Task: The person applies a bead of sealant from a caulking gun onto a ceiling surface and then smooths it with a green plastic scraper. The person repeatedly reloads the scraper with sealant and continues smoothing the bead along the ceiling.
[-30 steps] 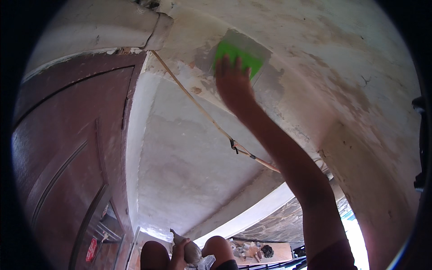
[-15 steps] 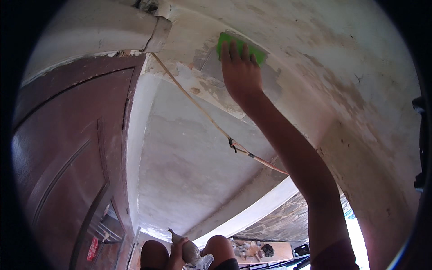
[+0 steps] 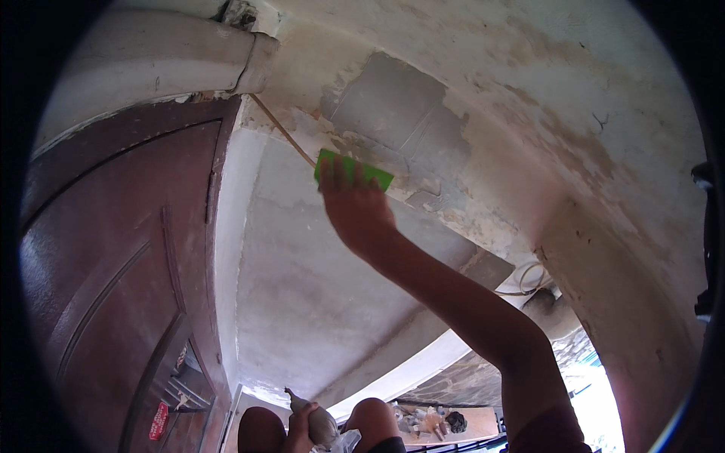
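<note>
My right hand (image 3: 359, 215) reaches up, its fingers spread over the back of a green plastic putty spreader (image 3: 384, 180). The spreader is at the lower edge of the stained wall band, just below a smooth grey patch of filler (image 3: 396, 106). Fine lines run across that patch. Down between my knees, my left hand (image 3: 303, 423) is wrapped round a clear plastic bag of grey paste (image 3: 323, 429), its narrow tip pointing up. The thumb side of the right hand is hidden.
A brown panelled door (image 3: 113, 249) stands at the left under a rounded ledge (image 3: 166, 57). A thin cable (image 3: 283, 132) passes behind my right hand, and a cable loop (image 3: 535, 278) shows farther right. Below lies a board (image 3: 476, 421) with assorted items, including a black bundle (image 3: 455, 422).
My right hand has moved down and left with the green spreader, off the grey patch, which is now uncovered. The cable's middle is hidden behind my arm. My left hand keeps the bag.
</note>
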